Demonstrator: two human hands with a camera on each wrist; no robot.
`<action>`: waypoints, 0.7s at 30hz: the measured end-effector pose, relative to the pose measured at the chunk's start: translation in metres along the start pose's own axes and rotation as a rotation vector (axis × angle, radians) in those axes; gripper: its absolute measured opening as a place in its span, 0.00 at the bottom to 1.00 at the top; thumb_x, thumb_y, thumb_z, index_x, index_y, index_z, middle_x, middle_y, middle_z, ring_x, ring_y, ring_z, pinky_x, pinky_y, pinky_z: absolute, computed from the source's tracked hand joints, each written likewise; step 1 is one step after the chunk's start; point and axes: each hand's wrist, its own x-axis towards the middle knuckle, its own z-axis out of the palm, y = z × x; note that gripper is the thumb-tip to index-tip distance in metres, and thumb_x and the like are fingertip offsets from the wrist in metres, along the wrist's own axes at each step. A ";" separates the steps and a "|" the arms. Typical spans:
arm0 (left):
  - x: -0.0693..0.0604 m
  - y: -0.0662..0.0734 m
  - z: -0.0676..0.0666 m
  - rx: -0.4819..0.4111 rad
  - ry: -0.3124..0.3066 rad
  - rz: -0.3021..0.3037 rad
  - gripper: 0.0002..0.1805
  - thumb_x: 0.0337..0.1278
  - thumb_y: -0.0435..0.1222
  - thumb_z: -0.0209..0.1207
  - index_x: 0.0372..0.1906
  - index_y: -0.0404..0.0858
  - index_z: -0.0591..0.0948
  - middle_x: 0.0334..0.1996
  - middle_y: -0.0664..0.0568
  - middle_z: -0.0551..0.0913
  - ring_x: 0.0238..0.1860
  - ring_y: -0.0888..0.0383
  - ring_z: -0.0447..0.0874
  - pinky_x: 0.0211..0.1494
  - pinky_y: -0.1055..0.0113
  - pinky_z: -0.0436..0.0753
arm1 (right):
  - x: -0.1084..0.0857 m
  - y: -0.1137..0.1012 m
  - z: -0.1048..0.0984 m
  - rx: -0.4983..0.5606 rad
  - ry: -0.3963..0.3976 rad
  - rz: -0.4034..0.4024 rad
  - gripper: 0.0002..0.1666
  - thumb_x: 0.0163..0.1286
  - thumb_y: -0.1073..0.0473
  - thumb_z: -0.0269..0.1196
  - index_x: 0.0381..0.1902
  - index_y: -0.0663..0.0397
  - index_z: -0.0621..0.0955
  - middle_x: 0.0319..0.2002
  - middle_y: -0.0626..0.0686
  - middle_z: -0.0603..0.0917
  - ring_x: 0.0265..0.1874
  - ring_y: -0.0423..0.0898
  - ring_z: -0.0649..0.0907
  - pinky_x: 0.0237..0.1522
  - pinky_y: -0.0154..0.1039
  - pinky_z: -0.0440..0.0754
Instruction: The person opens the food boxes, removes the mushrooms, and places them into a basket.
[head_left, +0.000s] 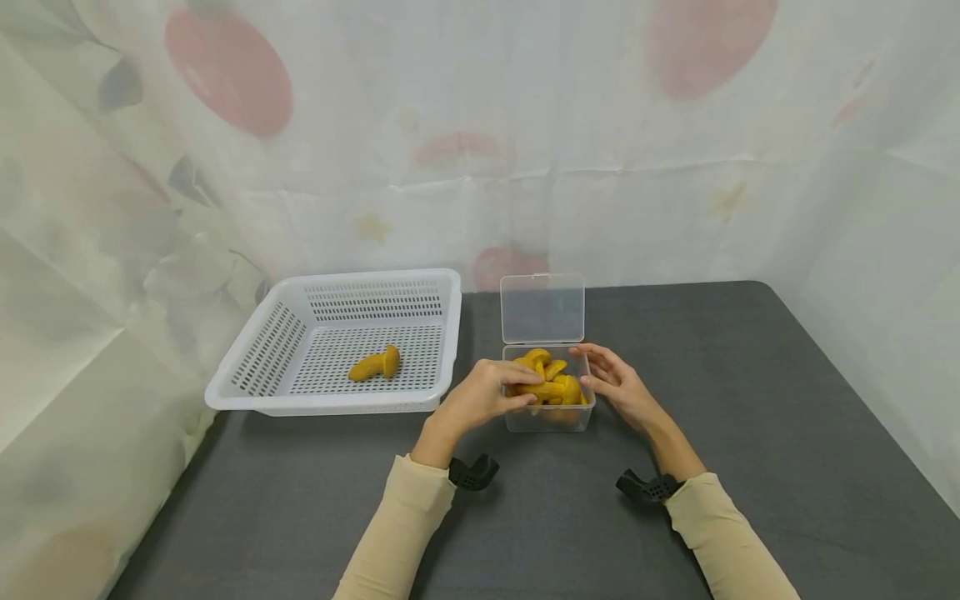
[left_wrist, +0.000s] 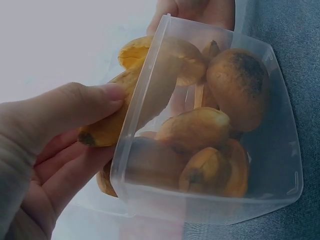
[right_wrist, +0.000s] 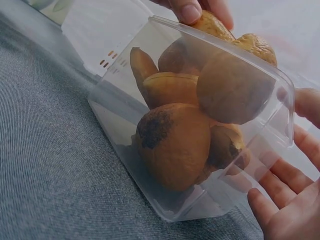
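Observation:
My left hand [head_left: 491, 392] pinches a yellow-brown mushroom [left_wrist: 112, 117] by its stem, between thumb and fingers, at the top of a clear plastic box [head_left: 549, 419]. Several similar mushrooms are heaped inside, some with dark patches on their caps. At the box's right side is my right hand [head_left: 618, 387], its loosely bent fingers [right_wrist: 285, 182] touching or lying close to the outer wall. The box's hinged lid [head_left: 542, 308] stands raised at the back. In the right wrist view, the tip of the left thumb [right_wrist: 190, 14] shows on the held mushroom.
A white perforated plastic basket [head_left: 330, 410] stands to the left, with one mushroom [head_left: 377, 364] on its floor. Dark grey cloth covers the table [head_left: 720, 375]. A printed curtain [head_left: 450, 100] hangs behind and at both sides.

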 end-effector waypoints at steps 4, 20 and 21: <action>0.000 0.001 -0.002 -0.004 0.060 0.017 0.16 0.52 0.31 0.67 0.48 0.36 0.86 0.46 0.45 0.88 0.49 0.52 0.88 0.50 0.69 0.87 | 0.000 0.000 0.000 0.003 -0.004 -0.006 0.34 0.73 0.63 0.55 0.71 0.70 0.56 0.68 0.52 0.68 0.66 0.29 0.70 0.60 0.21 0.76; -0.006 0.000 -0.017 0.006 0.210 0.027 0.15 0.50 0.29 0.68 0.47 0.36 0.86 0.45 0.46 0.89 0.47 0.52 0.88 0.50 0.66 0.87 | 0.000 0.004 0.002 -0.013 0.028 0.009 0.31 0.74 0.64 0.53 0.70 0.65 0.58 0.67 0.42 0.66 0.66 0.26 0.67 0.61 0.18 0.72; -0.007 0.000 -0.019 0.007 0.215 0.029 0.15 0.50 0.29 0.68 0.47 0.36 0.86 0.45 0.45 0.89 0.47 0.53 0.88 0.50 0.66 0.88 | 0.000 0.003 0.002 -0.007 0.027 0.011 0.31 0.74 0.64 0.53 0.70 0.64 0.58 0.68 0.42 0.66 0.66 0.26 0.66 0.62 0.18 0.72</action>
